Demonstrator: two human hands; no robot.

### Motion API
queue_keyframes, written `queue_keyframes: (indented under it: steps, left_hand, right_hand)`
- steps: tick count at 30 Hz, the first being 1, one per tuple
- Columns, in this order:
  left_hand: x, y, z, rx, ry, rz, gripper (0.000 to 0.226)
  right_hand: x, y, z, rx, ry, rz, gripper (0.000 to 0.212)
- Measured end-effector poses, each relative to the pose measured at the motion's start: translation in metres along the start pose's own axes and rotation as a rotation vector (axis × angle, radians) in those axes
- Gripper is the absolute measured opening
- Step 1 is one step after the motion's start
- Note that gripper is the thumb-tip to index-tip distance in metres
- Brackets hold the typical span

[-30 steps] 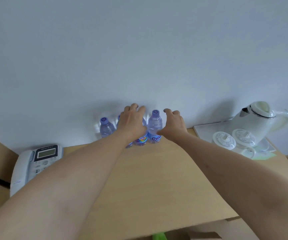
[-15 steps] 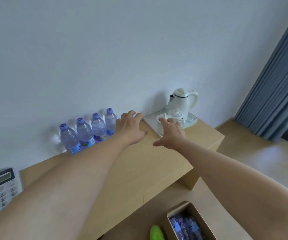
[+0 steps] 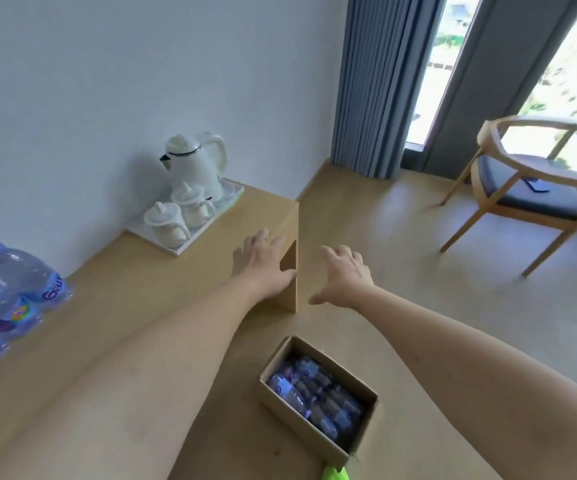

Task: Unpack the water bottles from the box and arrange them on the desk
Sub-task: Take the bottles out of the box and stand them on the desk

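Now both hands, the left hand (image 3: 262, 268) and right hand (image 3: 344, 277), are being carried off the desk (image 3: 148, 289) bottles (image 3: 13, 299), spread and holding nothing, toward the box (image 3: 314, 434) below the desk, where more bottles are being left for unpacking.

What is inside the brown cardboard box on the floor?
The open brown cardboard box holds clear plastic water bottles with purple caps, lying packed together. Any lower layer is covered, and their count is unclear.
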State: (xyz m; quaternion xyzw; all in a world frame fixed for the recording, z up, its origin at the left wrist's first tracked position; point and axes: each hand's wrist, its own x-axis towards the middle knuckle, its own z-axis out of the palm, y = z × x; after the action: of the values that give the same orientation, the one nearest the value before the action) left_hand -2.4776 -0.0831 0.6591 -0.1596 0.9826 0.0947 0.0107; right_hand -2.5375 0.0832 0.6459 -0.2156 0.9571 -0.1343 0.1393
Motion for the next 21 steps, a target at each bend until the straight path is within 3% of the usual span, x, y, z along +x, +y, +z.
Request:
queue_keyframes:
  steps: [9,21]
  left_hand:
    - [0.024,0.076,0.147,0.062,-0.272,0.113,0.069]
    - [0.021,0.034,0.321,0.117,-0.54,0.078,0.064]
  right_hand:
    - [0.021,0.146,0.09,0.115,-0.233,0.206,0.112]
    - [0.024,0.22,0.27,0.235,-0.54,0.402,0.102]
